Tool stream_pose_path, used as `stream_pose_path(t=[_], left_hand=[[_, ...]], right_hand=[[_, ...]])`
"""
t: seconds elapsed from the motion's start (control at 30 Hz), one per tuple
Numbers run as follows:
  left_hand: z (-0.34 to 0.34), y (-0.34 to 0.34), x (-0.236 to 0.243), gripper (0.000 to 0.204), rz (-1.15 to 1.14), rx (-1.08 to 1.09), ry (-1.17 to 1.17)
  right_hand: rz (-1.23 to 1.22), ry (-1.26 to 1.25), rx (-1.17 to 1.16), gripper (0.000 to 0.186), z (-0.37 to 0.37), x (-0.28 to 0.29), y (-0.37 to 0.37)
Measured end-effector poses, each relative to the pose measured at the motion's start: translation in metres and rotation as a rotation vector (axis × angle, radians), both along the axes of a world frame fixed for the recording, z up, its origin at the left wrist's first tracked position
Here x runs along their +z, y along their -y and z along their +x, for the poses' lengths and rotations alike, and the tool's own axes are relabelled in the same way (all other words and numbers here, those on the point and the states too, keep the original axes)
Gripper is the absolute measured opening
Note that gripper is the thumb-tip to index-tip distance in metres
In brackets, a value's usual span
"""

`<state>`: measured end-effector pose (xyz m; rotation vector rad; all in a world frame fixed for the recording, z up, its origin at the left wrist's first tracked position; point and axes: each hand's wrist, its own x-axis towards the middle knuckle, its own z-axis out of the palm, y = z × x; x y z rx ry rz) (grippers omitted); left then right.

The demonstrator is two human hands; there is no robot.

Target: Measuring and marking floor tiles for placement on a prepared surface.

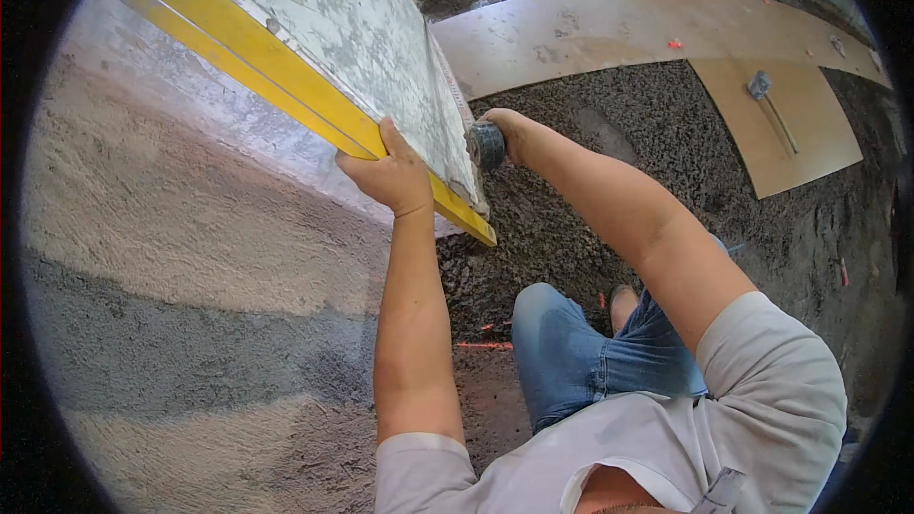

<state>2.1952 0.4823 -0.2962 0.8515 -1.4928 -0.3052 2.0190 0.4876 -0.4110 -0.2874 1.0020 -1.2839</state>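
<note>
The left arm [414, 324] rises almost straight from the lower edge to the left hand [398, 176], gripping just above and left of centre, while the right arm [633, 200] slants from the lower right to the partly hidden right hand [512, 130], curled above centre.

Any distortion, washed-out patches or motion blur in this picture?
Head view: corners go black, and the long pale board bows, likely from the fisheye; head view: the yellow straightedge pales at its upper-left end; head view: the left hand shows no obvious motion blur.
</note>
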Motion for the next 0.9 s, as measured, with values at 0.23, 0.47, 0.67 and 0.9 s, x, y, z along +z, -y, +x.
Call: stream_pose_path(t=[0.23,0.47,0.67,0.9], left_hand=[[0.012,0.004,-0.009,0.056,0.023,0.034,0.049],[0.016,0.007,-0.009,0.057,-0.006,0.07,0.075],[0.013,0.013,-0.007,0.057,-0.052,0.058,0.1],[0.021,0.02,-0.016,0.066,-0.097,0.179,0.206]], right_hand=[[0.16,-0.065,-0.147,0.011,0.063,-0.005,-0.069],[0.252,-0.015,-0.132,0.022,0.176,-0.047,-0.242],[0.341,-0.168,-0.115,0.02,0.209,-0.049,-0.307],[0.264,-0.336,-0.16,0.015,0.143,-0.054,-0.228]])
